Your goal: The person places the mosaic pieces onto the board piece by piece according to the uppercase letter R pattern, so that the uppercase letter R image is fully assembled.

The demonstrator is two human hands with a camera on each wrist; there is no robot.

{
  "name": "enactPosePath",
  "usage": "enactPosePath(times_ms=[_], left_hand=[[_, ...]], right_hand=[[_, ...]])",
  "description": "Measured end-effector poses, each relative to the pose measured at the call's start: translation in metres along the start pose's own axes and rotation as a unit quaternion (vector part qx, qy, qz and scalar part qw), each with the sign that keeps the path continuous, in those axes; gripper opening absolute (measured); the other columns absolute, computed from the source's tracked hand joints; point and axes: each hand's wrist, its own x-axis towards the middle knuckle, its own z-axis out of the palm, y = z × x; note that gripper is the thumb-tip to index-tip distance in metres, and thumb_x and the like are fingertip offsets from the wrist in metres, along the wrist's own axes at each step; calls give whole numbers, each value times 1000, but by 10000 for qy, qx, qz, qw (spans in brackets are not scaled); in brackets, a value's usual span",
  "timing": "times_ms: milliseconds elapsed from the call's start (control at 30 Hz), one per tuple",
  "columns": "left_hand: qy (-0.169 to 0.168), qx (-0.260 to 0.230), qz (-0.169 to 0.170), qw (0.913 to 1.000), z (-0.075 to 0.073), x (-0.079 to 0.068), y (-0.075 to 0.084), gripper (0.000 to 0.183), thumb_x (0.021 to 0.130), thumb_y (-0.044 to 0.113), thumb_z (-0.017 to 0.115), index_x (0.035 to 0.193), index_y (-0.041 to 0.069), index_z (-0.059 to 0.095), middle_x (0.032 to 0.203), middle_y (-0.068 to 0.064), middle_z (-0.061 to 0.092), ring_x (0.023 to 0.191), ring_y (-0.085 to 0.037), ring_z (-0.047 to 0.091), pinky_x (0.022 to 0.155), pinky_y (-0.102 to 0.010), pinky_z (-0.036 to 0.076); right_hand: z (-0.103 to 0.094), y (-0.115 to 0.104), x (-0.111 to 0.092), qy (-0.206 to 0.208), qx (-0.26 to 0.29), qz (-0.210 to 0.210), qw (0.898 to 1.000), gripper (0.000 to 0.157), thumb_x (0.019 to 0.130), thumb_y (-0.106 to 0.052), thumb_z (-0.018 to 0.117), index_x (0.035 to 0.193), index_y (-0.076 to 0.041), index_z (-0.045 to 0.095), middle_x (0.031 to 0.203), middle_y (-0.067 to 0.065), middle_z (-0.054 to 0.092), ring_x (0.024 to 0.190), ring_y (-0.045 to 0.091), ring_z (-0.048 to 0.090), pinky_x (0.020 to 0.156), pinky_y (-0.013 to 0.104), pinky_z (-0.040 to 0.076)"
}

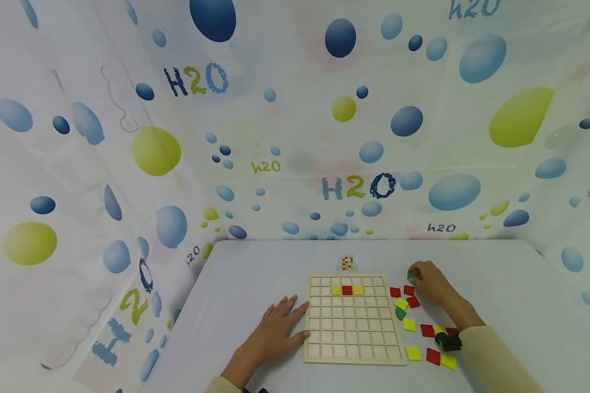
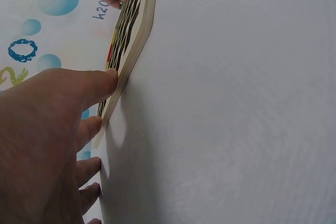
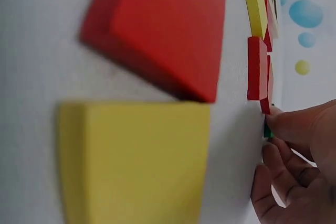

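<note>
A wooden grid board lies on the table, with a red square tile between two yellow tiles in an upper row. My left hand rests at the board's left edge, fingers spread, the thumb and a fingertip touching the frame. Beyond the board's upper right corner, my right hand pinches a green piece between thumb and fingers. In the right wrist view this green piece is mostly hidden by the thumb. Another green piece lies beside the board.
Several loose red tiles and yellow tiles are scattered right of the board, some under the right forearm. A small pattern card lies behind the board. A printed curtain hangs behind the white table.
</note>
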Motion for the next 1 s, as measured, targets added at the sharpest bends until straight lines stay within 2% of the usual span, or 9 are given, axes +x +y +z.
enactPosePath(times_ms=[167,367,467,533,667,767,1000], left_hand=[[21,-8,45,10000,1,1,-2,69,102,62,55,162,30,44,171,-9,36,159,-38,29,126,-67,23],[10,-59,32,10000,4,2,-5,69,102,63,54,163,31,43,172,-8,33,160,-36,28,127,-65,22],[0,-52,17,10000,4,3,-5,70,102,64,54,163,31,43,172,-8,33,160,-36,27,127,-65,22],[10,-46,16,10000,4,2,-5,70,102,63,54,163,31,44,172,-8,34,160,-37,28,127,-65,22],[31,-2,27,10000,4,2,-4,70,102,64,55,163,31,43,172,-9,34,160,-37,28,127,-66,22],[31,27,27,10000,4,2,-4,70,102,64,54,163,31,43,172,-9,34,160,-37,28,127,-65,23],[12,17,7,10000,3,2,-3,70,102,63,55,163,30,44,172,-9,34,160,-37,28,127,-65,23]], right_hand=[[1,-8,0,-306,-44,-21,9995,28,99,-5,69,123,8,61,110,21,61,98,32,59,101,54,57],[3,-24,-1,-363,-69,-113,9993,28,101,-7,67,125,6,63,114,20,62,100,30,59,100,53,57],[6,-35,-5,-411,40,-315,9986,28,102,-9,67,125,5,63,116,20,61,99,28,60,96,50,59],[9,-43,-9,-473,116,-495,9976,26,102,-9,67,124,3,64,117,18,61,98,26,61,91,46,60],[22,-60,-16,-589,124,-724,9956,24,102,-11,70,123,-2,66,115,10,62,100,21,61,91,43,59],[32,-69,-17,-632,119,-806,9947,23,101,-12,72,123,-5,68,113,5,62,101,18,61,95,44,57],[45,-81,-20,-743,143,-951,9926,20,99,-11,74,119,-10,70,109,0,64,97,15,61,91,41,56]])
